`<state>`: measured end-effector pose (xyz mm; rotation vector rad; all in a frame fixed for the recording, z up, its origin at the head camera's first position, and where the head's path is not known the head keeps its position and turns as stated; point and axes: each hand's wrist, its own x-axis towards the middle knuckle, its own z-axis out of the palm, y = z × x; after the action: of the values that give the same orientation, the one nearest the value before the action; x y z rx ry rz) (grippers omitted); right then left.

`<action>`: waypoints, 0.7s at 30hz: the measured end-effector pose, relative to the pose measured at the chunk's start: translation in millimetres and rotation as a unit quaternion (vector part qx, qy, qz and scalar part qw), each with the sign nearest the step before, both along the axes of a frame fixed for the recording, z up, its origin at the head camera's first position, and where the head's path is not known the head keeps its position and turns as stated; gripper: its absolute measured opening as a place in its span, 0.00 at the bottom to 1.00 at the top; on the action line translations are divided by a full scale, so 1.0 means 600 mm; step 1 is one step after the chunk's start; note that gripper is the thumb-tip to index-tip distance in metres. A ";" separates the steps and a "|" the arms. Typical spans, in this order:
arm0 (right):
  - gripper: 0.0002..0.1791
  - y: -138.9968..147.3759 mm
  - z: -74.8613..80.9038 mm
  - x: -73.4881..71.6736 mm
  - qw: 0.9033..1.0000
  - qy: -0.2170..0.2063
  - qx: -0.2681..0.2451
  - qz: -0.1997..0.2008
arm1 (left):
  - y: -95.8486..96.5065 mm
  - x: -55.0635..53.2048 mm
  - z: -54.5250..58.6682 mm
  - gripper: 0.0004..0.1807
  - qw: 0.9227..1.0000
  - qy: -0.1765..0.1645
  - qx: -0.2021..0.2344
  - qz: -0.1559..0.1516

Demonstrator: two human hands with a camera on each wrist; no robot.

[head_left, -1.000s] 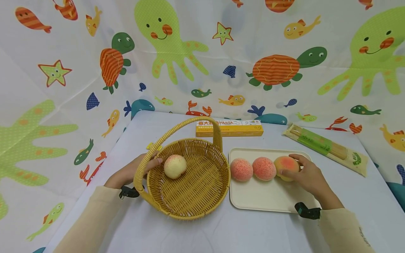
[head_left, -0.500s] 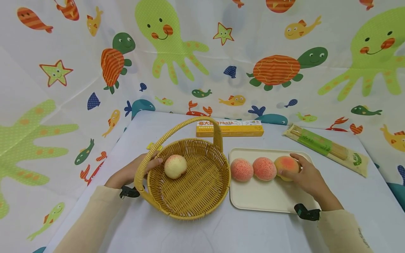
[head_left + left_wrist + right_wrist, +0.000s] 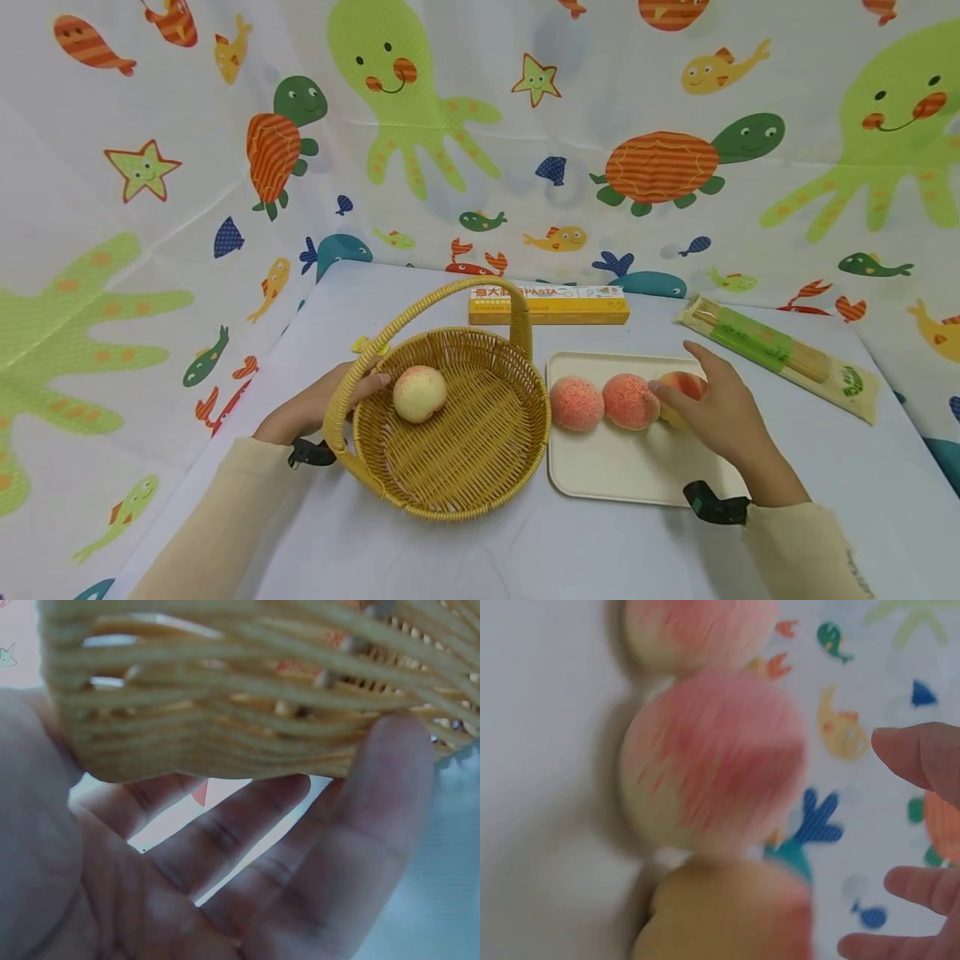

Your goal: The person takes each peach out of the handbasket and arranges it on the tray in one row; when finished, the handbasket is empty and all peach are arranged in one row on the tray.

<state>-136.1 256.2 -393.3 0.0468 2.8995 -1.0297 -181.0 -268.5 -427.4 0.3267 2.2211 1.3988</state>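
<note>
My left hand (image 3: 311,408) holds the left rim of a round wicker basket (image 3: 457,450) with an arched handle. In the left wrist view the basket's woven wall (image 3: 202,712) lies between the thumb and the other fingers. A pale peach (image 3: 420,394) sits inside the basket near its left side. My right hand (image 3: 723,417), fingers spread and holding nothing, hovers over the right end of a cream tray (image 3: 622,479). On that tray two pink peaches (image 3: 632,402) and a yellow-orange peach (image 3: 684,385) stand in a row. The hand partly hides the yellow-orange one.
Behind the basket lies an orange and white pasta box (image 3: 551,307). A green-labelled packet of noodles (image 3: 780,354) rests at the back right. Something small and yellow (image 3: 367,343) shows behind the handle. A sea-animal curtain (image 3: 450,167) borders the white table.
My right hand has let go of the yellow-orange peach, its fingers spreading and rising off it. The peach stays on the tray. My left hand keeps its place on the basket.
</note>
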 end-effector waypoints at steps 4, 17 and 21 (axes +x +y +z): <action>0.50 -0.057 0.043 0.008 1.000 0.007 -0.022 0.022 | 0.001 0.001 0.001 0.27 1.000 0.000 -0.002 0.001; 0.40 -0.282 0.063 -0.016 0.967 -0.013 -0.139 0.214 | 0.004 0.002 0.002 0.27 1.000 0.003 -0.007 0.008; 0.40 -0.338 0.047 -0.046 0.963 -0.022 -0.111 0.244 | 0.004 0.006 0.003 0.26 1.000 0.016 -0.010 0.009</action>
<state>-163.9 53.3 -365.1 -0.6110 2.5284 -1.2133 -177.4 -266.0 -425.8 0.3245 2.2685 1.3887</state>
